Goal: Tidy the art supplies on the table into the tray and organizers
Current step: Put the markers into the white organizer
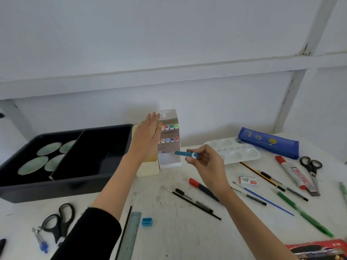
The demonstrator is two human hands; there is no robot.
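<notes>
Head view, left hand (148,136): fingers straight and flat, raised at the marker organizer's (170,145) left side; contact unclear.
Head view, right hand (204,162): fingertips pinched a blue marker (185,153), level, before the organizer's lower rows.
Head view, tray (56,190): stood left of the organizer.

The right hand (205,163) pinches a blue marker (185,154), its tip pointing left toward the upright marker organizer (170,147), which shows rows of coloured caps. The left hand (148,136) is raised flat, fingers straight, in front of the organizer's left side. Far left on the table (178,235) sits a black tray (56,190) holding 4 pale green discs (33,165). To the right of the organizer lies a white palette (236,152), with a blue pencil case (268,143) just behind it.
</notes>
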